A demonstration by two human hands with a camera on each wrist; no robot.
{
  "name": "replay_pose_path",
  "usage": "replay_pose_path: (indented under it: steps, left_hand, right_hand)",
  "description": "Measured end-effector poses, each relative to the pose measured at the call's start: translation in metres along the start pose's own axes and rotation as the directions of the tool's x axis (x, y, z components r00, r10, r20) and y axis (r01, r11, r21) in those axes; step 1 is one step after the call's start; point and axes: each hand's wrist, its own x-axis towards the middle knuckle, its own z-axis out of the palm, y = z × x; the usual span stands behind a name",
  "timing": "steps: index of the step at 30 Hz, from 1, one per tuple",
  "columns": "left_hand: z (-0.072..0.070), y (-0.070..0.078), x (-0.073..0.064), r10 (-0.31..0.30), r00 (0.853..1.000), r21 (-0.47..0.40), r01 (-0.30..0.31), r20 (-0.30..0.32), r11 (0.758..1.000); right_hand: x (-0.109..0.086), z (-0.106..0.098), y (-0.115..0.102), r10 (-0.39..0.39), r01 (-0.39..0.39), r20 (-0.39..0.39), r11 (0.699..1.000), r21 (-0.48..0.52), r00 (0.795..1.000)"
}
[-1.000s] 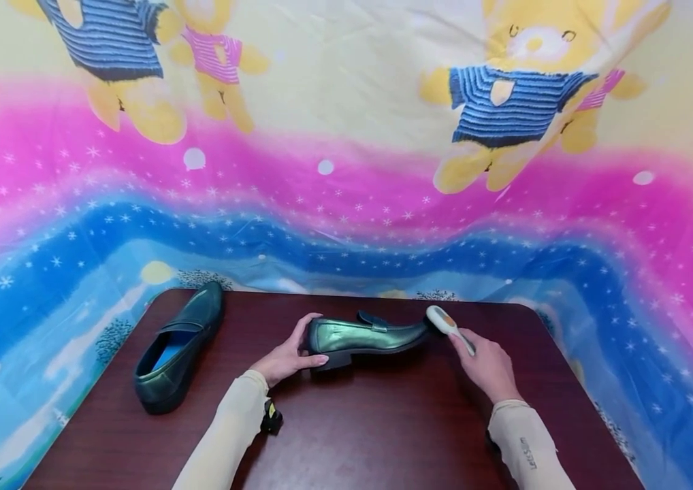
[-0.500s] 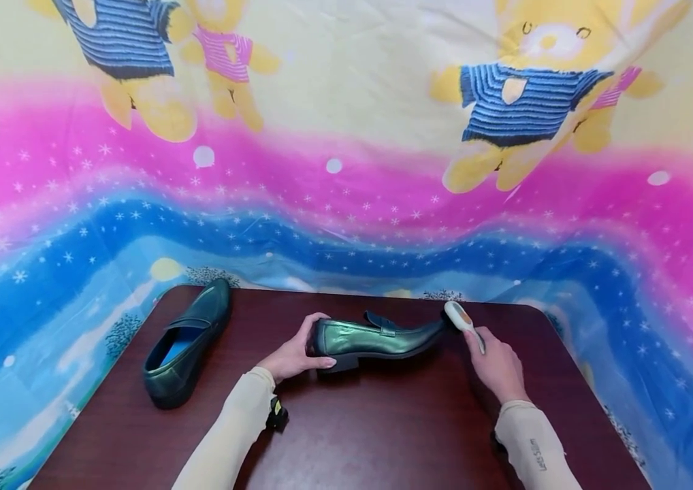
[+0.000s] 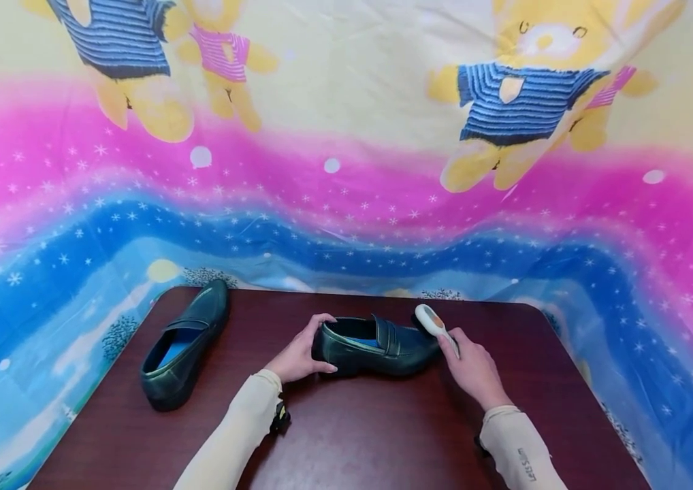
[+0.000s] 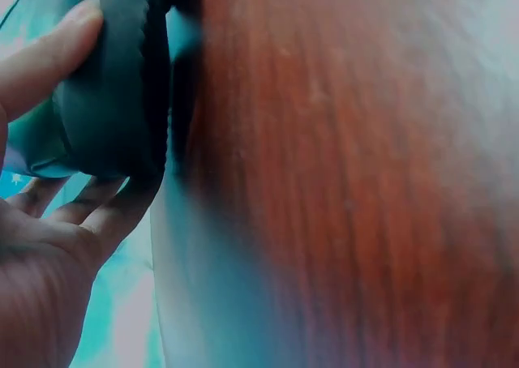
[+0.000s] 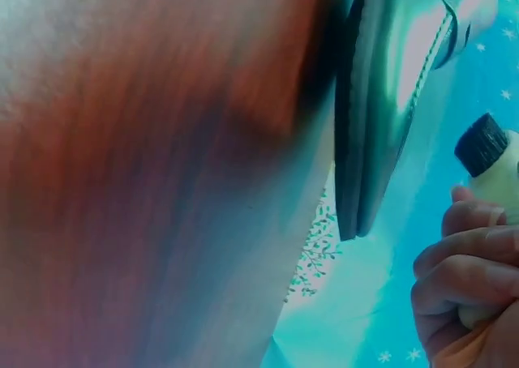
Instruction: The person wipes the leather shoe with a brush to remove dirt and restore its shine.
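Note:
A dark green loafer point(image 3: 386, 350) is in the middle of the head view, toe to the right, its opening and blue insole visible. My left hand point(image 3: 299, 350) grips it round the heel, thumb on the near side; the left wrist view shows the thumb on the heel point(image 4: 105, 117) and fingers beneath. In my right hand point(image 3: 475, 366) is a white-handled brush point(image 3: 431, 320), its head beside the toe. Its black bristles point(image 5: 482, 145) appear apart from the shoe in the right wrist view.
A matching loafer point(image 3: 184, 347) stands at the left of the dark reddish-brown table point(image 3: 383, 435), its toe toward the back edge. Behind the table hangs a cloth point(image 3: 334, 224) printed with bears and snowflakes.
The held loafer has rolled from showing its side to showing its opening. The brush and my right hand have moved left, closer over the toe. The other loafer has stayed put.

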Motion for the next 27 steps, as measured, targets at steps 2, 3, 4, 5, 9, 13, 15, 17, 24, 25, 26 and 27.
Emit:
replay_pose_path:
  steps: [2,3,4,5,9,13,15,17,24,25,26,27]
  left_hand:
    - [0.003,0.001,0.0,0.004,1.0,0.032,-0.004,-0.005,0.999]
    - [0.004,0.002,0.0,0.01,1.0,0.041,-0.01,-0.007,0.999]
    - [0.005,0.003,-0.001,0.009,1.0,0.054,-0.008,-0.006,0.998]
    - [0.006,0.004,-0.001,0.005,1.0,0.066,-0.005,-0.006,0.998]
    - [0.009,0.008,-0.001,-0.02,1.0,0.117,0.022,-0.015,0.993]
    - [0.011,0.012,0.0,-0.06,0.998,0.15,0.063,-0.028,0.987]
    - [0.013,0.015,0.001,-0.075,0.997,0.145,0.079,-0.033,0.986]
    - [0.014,0.017,0.001,-0.079,0.996,0.148,0.084,-0.039,0.985]
    - [0.015,0.017,0.003,-0.079,0.996,0.123,0.083,-0.039,0.989]
    - [0.014,0.017,0.003,-0.079,0.996,0.122,0.083,-0.039,0.989]
    - [0.014,0.016,0.003,-0.081,0.996,0.122,0.085,-0.038,0.989]
    - [0.014,0.016,0.003,-0.084,0.996,0.122,0.087,-0.037,0.989]
  right_hand:
    - [-0.003,0.002,0.0,-0.008,0.008,0.003,1.0,0.007,1.0]
    - [-0.004,0.004,0.0,-0.01,0.01,0.005,1.0,0.012,1.0]
    - [-0.005,0.005,0.0,-0.011,0.011,0.008,1.0,0.018,1.0]
    - [-0.007,0.006,0.0,-0.011,0.011,0.013,1.0,0.021,1.0]
    - [-0.009,0.01,0.002,-0.006,0.001,0.069,0.998,0.07,0.998]
    - [-0.015,0.015,0.0,0.01,-0.057,0.209,0.974,0.22,0.978]
    - [-0.019,0.019,-0.004,0.019,-0.112,0.292,0.946,0.303,0.956]
    - [-0.024,0.023,-0.008,0.017,-0.152,0.353,0.921,0.358,0.936]
    - [-0.025,0.031,-0.011,-0.017,-0.116,0.37,0.935,0.335,0.929]
    - [-0.024,0.031,-0.01,-0.011,-0.108,0.36,0.945,0.309,0.933]
    - [-0.024,0.031,-0.007,-0.004,-0.1,0.35,0.955,0.28,0.937]
    - [-0.023,0.03,-0.005,0.003,-0.093,0.336,0.964,0.251,0.942]
